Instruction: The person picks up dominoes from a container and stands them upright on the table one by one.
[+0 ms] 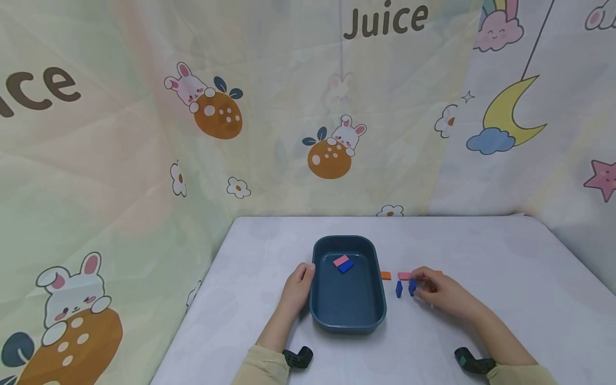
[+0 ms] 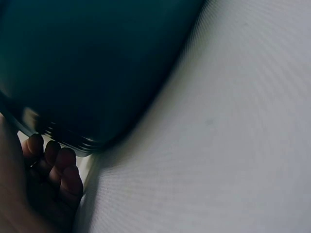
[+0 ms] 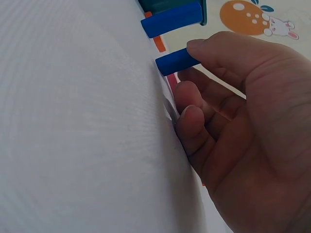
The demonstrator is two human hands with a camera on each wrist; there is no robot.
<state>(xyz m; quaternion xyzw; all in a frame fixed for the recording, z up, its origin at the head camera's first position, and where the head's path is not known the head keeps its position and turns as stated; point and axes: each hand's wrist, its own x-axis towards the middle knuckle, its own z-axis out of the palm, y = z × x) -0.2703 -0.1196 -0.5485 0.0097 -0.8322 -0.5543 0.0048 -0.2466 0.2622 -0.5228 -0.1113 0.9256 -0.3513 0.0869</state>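
My left hand (image 1: pixel 297 286) grips the left side of a dark blue-green rectangular tray (image 1: pixel 348 325), thumb at the rim. In the left wrist view, curled fingers (image 2: pixel 69 177) show against the tray's edge. A pink block (image 1: pixel 341 260) and a blue block (image 1: pixel 346 266) lie side by side inside the tray. On the right, my right hand (image 1: pixel 443 291) pinches an upright blue block (image 1: pixel 412 287) (image 3: pixel 176 61) by its top, between thumb and fingers. Another upright blue block (image 1: pixel 399 289) (image 3: pixel 172 19) stands just left of it, apart from the hand.
Behind the upright blocks, an orange block (image 1: pixel 386 275) and a pink block (image 1: pixel 403 276) lie flat in a row. Part of another orange piece (image 1: pixel 438 271) shows behind the right hand. A white cloth covers the table (image 1: pixel 269 240); printed curtains (image 1: pixel 279 176) hang behind and beside it.
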